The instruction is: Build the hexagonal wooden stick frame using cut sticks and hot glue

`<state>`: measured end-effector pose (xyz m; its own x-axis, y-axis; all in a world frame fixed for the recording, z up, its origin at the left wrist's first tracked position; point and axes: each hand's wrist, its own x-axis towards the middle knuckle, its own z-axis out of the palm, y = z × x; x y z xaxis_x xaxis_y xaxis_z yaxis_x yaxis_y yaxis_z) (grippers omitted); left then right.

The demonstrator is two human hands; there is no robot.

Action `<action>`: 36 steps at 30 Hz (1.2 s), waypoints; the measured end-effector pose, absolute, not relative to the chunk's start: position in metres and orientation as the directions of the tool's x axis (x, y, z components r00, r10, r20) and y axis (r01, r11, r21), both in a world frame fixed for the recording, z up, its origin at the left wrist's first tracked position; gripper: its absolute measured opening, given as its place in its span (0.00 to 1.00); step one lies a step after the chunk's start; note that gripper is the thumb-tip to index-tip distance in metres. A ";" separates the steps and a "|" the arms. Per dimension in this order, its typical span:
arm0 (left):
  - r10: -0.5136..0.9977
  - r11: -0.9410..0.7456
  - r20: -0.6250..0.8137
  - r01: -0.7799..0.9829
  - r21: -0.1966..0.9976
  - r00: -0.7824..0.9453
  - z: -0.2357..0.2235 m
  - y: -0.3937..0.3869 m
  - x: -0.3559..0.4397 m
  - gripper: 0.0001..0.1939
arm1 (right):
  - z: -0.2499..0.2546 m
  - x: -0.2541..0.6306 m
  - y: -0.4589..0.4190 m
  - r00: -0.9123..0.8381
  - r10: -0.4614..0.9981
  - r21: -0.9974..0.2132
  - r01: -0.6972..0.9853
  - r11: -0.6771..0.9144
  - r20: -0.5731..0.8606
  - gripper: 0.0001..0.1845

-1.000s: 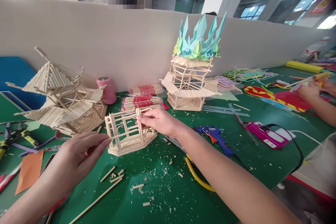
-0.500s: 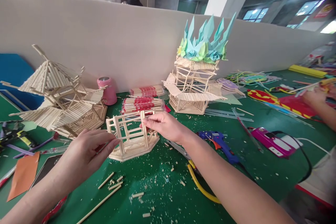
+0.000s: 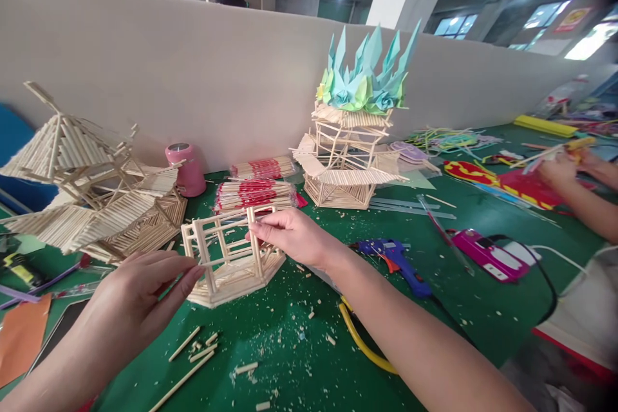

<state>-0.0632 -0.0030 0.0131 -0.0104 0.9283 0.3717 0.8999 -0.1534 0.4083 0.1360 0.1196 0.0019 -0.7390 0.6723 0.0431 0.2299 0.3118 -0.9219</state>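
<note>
A small, pale frame of wooden sticks (image 3: 232, 280) is seen on the green table (image 3: 299, 373), in front of the red-and-white stick bundles (image 3: 255, 196). Its many-sided base is laid with sticks side by side; upright posts, some doubled, are joined by thin horizontal rails, and the top is left open. A post at its right side is pinched between thumb and fingers by the right hand (image 3: 284, 235). At its left front, a thin stick (image 3: 219, 262) is gripped by the fingertips of the left hand (image 3: 145, 296).
</note>
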 end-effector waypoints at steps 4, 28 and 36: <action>0.949 -0.187 0.309 0.905 0.381 0.066 0.004 -0.007 -0.072 0.16 | 0.005 0.136 0.117 -0.738 0.674 -0.921 0.238 0.309 0.035 0.18; 0.920 -0.297 0.356 0.883 0.364 0.163 -0.010 -0.011 -0.091 0.14 | 0.010 0.133 0.113 -0.762 0.645 -0.896 0.248 0.368 0.055 0.21; 0.922 -0.256 0.350 0.938 0.232 0.165 -0.015 -0.022 -0.101 0.21 | 0.017 0.124 0.107 -0.775 0.627 -0.858 0.265 0.440 0.082 0.23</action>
